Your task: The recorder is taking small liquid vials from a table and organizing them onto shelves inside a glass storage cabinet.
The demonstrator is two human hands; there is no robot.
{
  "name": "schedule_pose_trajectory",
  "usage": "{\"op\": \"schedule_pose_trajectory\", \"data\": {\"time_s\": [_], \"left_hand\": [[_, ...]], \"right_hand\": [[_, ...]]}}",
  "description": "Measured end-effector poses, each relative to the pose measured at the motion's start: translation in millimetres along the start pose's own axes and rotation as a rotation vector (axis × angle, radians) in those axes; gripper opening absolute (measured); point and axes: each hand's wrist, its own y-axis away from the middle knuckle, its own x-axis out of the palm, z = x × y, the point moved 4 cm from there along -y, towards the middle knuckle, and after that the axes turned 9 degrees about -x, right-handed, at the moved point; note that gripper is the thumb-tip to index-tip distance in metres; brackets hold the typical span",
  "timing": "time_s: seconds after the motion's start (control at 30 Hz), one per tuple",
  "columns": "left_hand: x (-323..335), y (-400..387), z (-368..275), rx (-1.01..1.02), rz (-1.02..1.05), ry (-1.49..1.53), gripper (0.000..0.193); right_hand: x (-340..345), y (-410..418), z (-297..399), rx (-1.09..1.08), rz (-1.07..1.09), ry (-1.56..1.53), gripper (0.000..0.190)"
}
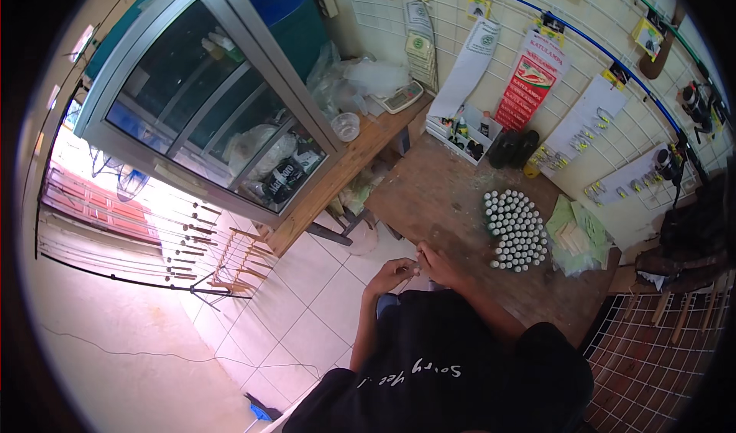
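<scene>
My left hand (395,274) and my right hand (438,265) meet at the near left edge of the wooden table (437,197). Between their fingertips is a small, pale piece, too small to name. My fingers are bent around it, and part of it is hidden. To the right of my hands, a dense group of small cylinders with white tops (517,232) stands upright on the table. Beside the group lie green sheets or packets (581,226) with paler pieces and clear plastic on top.
A white box of small bottles (463,131) and dark cylindrical containers (512,148) stand at the table's back. A glass-fronted cabinet (213,94) rests on a wooden bench (339,174) to the left, near a scale (399,98) and a clear plastic cup (345,126). Fishing tackle hangs on a wire grid.
</scene>
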Motion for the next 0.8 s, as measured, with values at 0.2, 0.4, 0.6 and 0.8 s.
{"op": "schedule_pose_trajectory", "data": {"time_s": [0.2, 0.4, 0.6, 0.8], "left_hand": [[-14.9, 15.9, 2.9, 0.066, -0.025, 0.075, 0.030], [-34.7, 42.4, -6.4, 0.069, -0.324, -0.174, 0.030], [-51.7, 61.2, -10.1, 0.319, -0.581, -0.427, 0.033], [-88.9, 77.5, -4.4, 0.272, -0.618, -0.303, 0.033]], "right_hand": [[17.8, -17.2, 15.7, -0.068, -0.029, 0.045, 0.015], [39.0, -37.3, 24.2, -0.179, -0.136, -0.019, 0.017], [57.8, -50.9, 31.4, -0.221, -0.162, 0.040, 0.016], [70.7, -58.1, 60.6, -0.050, -0.046, -0.024, 0.022]]}}
